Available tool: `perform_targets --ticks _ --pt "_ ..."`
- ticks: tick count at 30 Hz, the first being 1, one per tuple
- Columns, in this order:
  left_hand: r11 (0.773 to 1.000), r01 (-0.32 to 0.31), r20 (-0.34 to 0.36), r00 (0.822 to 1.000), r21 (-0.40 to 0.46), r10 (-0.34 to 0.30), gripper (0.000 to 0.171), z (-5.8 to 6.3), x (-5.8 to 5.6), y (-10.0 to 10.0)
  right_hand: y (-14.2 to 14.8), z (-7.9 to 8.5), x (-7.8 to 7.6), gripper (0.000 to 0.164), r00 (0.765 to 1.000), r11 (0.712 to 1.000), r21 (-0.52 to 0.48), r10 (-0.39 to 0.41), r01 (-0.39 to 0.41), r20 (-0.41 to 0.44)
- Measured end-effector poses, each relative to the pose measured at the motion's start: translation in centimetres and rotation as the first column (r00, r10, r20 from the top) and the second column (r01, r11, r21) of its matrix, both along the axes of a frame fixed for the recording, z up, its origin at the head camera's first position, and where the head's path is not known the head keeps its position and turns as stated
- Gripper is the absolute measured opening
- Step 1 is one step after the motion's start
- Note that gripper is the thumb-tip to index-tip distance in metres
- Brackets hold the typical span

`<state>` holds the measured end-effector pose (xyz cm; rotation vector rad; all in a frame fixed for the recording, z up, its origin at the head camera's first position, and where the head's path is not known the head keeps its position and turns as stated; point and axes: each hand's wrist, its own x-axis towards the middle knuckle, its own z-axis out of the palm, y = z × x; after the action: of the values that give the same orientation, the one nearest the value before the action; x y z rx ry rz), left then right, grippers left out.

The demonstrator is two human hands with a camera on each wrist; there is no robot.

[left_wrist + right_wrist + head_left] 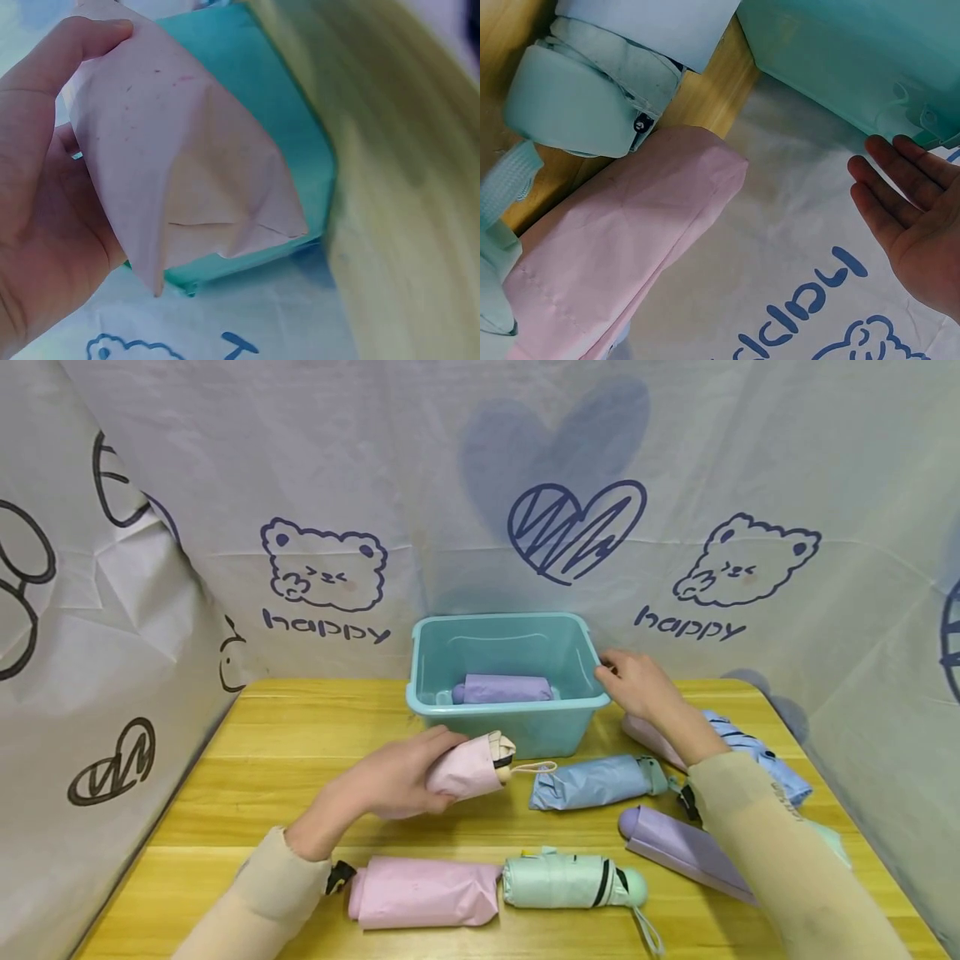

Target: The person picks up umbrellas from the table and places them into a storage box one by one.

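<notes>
My left hand (397, 772) grips a folded pale pink umbrella (463, 770) in front of the teal bin (498, 727). Its cream end and wrist loop point right in the head view. The left wrist view shows the thumb on the pink sleeve (180, 135). Inside the bin lies a purple folded umbrella (506, 688). At the bin's right rim is my right hand (641, 685); the right wrist view shows its fingers (907, 176) extended and only loosely bent against the bin's outer side. The right thumb is hidden in that view.
Around the wooden table lie a blue umbrella (596, 782), a pink one (427, 892), a mint one (566, 881), a purple one (686, 852) and a blue patterned one (765, 758). Another pink umbrella (630, 240) lies under the right forearm. A printed cloth (450, 527) hangs behind.
</notes>
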<state>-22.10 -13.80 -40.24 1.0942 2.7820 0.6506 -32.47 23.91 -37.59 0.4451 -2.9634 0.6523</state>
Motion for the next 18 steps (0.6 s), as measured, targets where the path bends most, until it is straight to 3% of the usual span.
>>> perform_targets --ticks 7,13,18 --pt "0.993 0.046 -0.074 0.997 0.109 -0.038 0.078 2.1 0.2 0.1 0.0 0.0 0.1 0.050 1.000 1.000 0.000 -0.007 0.007 -0.001" --pt "0.989 0.085 -0.152 0.986 0.122 -0.066 0.075 4.1 0.0 0.4 -0.1 0.0 0.0 0.049 1.000 1.000 -0.001 -0.008 0.008 -0.012" --pt "0.988 0.108 -0.168 0.982 0.112 -0.088 0.074 6.1 -0.5 0.9 -0.1 0.2 0.2 0.049 1.000 1.000 0.006 -0.002 0.002 -0.008"
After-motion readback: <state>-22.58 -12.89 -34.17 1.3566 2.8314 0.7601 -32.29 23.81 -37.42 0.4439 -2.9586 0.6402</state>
